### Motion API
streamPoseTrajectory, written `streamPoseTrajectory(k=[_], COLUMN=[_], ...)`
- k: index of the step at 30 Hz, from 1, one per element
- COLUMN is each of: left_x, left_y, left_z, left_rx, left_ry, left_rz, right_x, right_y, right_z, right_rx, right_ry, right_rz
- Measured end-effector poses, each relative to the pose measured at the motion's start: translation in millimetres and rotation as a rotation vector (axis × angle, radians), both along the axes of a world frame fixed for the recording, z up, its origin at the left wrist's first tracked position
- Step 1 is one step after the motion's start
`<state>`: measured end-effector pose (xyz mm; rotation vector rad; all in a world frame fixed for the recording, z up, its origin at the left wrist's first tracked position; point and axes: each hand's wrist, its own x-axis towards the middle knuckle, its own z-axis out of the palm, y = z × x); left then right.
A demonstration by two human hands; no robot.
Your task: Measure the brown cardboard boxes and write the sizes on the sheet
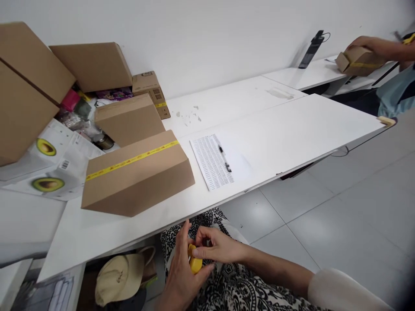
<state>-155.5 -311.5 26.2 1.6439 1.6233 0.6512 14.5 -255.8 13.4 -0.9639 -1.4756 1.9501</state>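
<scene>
Below the table's front edge, over my lap, my left hand (180,270) is wrapped round a small yellow object (194,261), maybe a cutter. My right hand (215,246) pinches the same object from the right with fingers pressed together. On the white table (292,129) in front of me lies a cardboard box (138,177) sealed with yellow tape. To its right lies a printed sheet (210,162) with a black pen (225,158) on it.
More cardboard boxes (29,86) and avocado-printed cartons (48,164) crowd the table's left. A beige cap (118,278) lies under the table. At the far right another person's hand (372,45) rests on a small taped box (358,60); a phone (311,49) leans by the wall.
</scene>
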Motion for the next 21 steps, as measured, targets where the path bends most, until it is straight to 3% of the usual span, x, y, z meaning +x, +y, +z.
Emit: streamPoseTrajectory(k=[5,10,13,18,21], left_x=[-4,1,4,5,5], left_y=[-9,-13,-10,-4,-5], left_z=[-3.4,-11.8,-14.8,-15.5,-15.6], left_rx=[0.01,0.124,0.118,0.16,0.16], left_ry=[0.002,0.086,0.124,0.134,0.131], left_rz=[0.029,0.01,0.014,0.051,0.051], right_x=[-12,-14,-9,0,1], right_y=[-3,-15,-19,-21,-22], right_z=[-14.9,-21.8,-13.4,11.5,14.8], right_rx=[-0.117,-0.126,-0.043,0.251,0.278], right_ry=[0.044,0.057,-0.02,-0.152,-0.19], right_rz=[-0.07,0.025,0.054,0.054,-0.013])
